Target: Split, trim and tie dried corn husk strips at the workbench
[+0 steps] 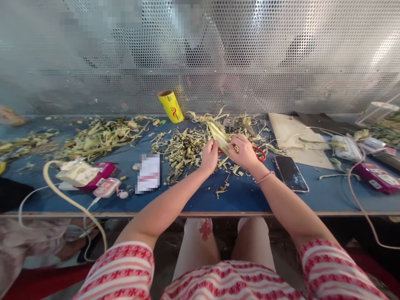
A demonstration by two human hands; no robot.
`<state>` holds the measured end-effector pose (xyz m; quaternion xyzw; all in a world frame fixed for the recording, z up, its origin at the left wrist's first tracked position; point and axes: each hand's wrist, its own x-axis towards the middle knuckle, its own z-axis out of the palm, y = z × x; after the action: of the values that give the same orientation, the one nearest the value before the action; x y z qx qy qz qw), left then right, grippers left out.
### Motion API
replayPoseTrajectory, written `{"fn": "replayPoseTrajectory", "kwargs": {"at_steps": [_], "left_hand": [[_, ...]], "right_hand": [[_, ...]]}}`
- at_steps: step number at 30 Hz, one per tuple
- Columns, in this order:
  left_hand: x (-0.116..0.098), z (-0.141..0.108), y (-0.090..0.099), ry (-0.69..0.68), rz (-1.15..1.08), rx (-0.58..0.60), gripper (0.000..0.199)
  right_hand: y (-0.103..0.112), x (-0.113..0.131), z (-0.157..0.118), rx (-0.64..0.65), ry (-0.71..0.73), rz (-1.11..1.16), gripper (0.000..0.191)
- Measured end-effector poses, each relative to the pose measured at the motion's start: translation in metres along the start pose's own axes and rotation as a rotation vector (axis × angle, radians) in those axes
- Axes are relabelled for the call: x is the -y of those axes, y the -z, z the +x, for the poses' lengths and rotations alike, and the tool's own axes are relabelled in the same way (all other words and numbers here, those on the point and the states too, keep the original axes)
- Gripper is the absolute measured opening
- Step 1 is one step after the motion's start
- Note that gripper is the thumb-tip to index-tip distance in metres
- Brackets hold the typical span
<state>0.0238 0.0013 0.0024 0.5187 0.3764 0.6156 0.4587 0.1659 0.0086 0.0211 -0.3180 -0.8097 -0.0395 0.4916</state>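
Left hand [210,155] and right hand [242,151] pinch the husk [218,133] between curled fingers; its long axis slants away leftward from my right.

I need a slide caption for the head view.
Left hand and right hand hold pale plant strips above scraps on blue table.

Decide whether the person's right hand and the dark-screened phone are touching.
Apart. The head view shows blue tabletop between the right hand and the dark-screened phone; the hand's fingers are on the pale leafy strip.
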Motion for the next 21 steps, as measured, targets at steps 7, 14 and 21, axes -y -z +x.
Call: {"fn": "replayPoseTrajectory", "kwargs": {"at_steps": [7,14,21], "left_hand": [[0.003,0.005,0.001,0.052,0.005,-0.049,0.028],[0.001,0.002,0.002,0.0,0.119,-0.022,0.016],[-0.004,0.001,0.004,-0.064,0.27,0.046,0.023]], "right_hand": [[0.002,-0.004,0.0,-0.007,-0.098,0.046,0.02],[-0.005,-0.001,-0.001,0.14,0.063,-0.125,0.011],[-0.006,-0.017,-0.005,0.313,0.303,-0.411,0.024]]}}
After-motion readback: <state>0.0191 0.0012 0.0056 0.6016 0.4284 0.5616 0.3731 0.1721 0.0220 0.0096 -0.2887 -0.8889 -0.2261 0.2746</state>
